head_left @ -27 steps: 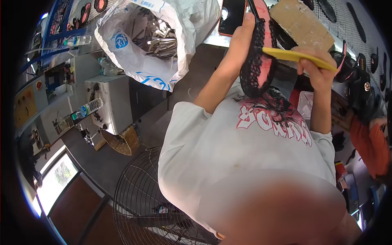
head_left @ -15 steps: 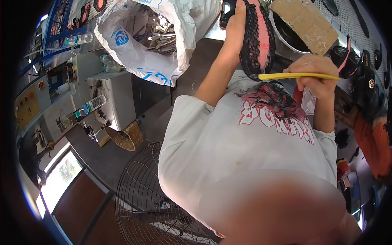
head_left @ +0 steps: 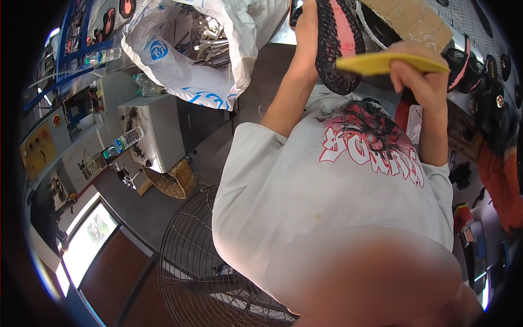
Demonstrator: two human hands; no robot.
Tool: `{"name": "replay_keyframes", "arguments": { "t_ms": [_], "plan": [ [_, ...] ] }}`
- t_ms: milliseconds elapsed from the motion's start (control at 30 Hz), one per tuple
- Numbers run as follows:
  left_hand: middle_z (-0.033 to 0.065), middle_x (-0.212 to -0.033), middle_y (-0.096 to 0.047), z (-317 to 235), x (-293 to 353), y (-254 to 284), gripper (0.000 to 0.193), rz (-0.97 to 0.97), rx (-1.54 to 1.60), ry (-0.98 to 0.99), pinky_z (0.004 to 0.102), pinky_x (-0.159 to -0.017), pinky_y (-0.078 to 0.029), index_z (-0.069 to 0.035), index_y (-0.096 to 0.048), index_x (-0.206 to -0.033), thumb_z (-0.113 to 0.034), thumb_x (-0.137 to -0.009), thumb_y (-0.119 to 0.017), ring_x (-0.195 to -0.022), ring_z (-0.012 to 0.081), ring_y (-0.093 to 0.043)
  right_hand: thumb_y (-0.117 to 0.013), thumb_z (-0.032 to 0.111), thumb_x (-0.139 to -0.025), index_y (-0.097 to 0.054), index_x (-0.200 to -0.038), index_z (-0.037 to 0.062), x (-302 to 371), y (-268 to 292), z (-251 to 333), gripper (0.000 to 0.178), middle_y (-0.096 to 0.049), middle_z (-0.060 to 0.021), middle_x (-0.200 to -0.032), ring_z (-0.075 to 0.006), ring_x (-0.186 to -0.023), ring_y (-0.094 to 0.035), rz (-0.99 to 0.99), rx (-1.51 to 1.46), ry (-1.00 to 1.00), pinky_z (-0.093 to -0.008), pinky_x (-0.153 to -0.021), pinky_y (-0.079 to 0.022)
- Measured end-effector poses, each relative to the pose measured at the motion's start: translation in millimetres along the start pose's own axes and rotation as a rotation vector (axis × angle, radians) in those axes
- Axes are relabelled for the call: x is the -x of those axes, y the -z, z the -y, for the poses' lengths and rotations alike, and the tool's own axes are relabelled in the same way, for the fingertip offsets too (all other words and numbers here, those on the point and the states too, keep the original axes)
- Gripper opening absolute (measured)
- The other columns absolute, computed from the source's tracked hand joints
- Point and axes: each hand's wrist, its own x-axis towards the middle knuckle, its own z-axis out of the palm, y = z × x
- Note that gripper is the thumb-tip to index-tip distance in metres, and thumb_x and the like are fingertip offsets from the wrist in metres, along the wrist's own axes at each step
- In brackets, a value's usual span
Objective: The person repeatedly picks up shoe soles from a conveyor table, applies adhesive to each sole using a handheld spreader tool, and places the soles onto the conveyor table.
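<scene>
Right hand [head_left: 424, 86] grips flat yellow tool [head_left: 366, 63], tip before black-and-pink shoe [head_left: 341, 42]; left hand [head_left: 308, 10] beside shoe, cropped, grip unclear.

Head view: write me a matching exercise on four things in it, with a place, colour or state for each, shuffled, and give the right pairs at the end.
Column one
1. Flat yellow piece
2. Woven shoe piece
3. Printed bag
4. Round wire cage

Column two
A. Low in the picture, to the left of the shirt
B. White and open, with thin strips inside
C. Gripped in the right hand
D. Black, with a pink band along it

Right pairs: 1-C, 2-D, 3-B, 4-A
</scene>
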Motion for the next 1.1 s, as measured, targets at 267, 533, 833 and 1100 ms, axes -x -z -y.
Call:
{"name": "replay_keyframes", "arguments": {
  "t_ms": [267, 533, 833, 1100],
  "plan": [
    [0.0027, -0.086, -0.057, 11, 4, 1, 0.048, -0.106, 0.123, 0.112, 0.0290, -0.071, -0.047, -0.012, -0.055, -0.108, -0.055, -0.093, -0.042, -0.079, 0.0152, -0.056, -0.064, 0.008, -0.084, -0.063, -0.100, -0.0042, 2, 2, 4, 0.020, -0.059, -0.0054, -0.067, -0.0066, -0.044, -0.048, -0.024, -0.046, -0.119, -0.0197, -0.040, -0.033],
    [0.0024, -0.088, -0.057, 16, 5, -5, 0.049, 0.006, 0.243, 0.044, 0.0291, -0.074, -0.047, -0.011, -0.055, -0.106, -0.056, -0.092, -0.044, -0.081, 0.0149, -0.055, -0.064, 0.011, -0.085, -0.064, -0.094, -0.0017, 4, 1, 7, 0.016, -0.056, -0.0017, -0.061, -0.0060, -0.044, -0.047, -0.049, 0.014, -0.194, -0.0195, -0.040, -0.032],
    [0.0031, -0.089, -0.056, 31, -11, 9, 0.047, -0.085, 0.052, -0.132, 0.0306, -0.076, -0.047, -0.011, -0.054, -0.108, -0.054, -0.093, -0.043, -0.086, 0.0157, -0.056, -0.062, 0.008, -0.086, -0.064, -0.093, -0.0027, 7, 2, 9, 0.013, -0.057, -0.0023, -0.065, -0.0062, -0.047, -0.048, -0.017, 0.005, -0.168, -0.0190, -0.041, -0.033],
    [0.0040, -0.095, -0.056, 29, -4, 6, 0.047, 0.007, 0.275, -0.013, 0.0326, -0.081, -0.047, -0.013, -0.053, -0.113, -0.053, -0.093, -0.042, -0.089, 0.0175, -0.056, -0.059, 0.006, -0.087, -0.063, -0.095, -0.0028, 6, 6, 4, 0.012, -0.057, -0.0021, -0.066, -0.0053, -0.047, -0.048, -0.046, 0.006, -0.239, -0.0189, -0.040, -0.031]
  ]
}}
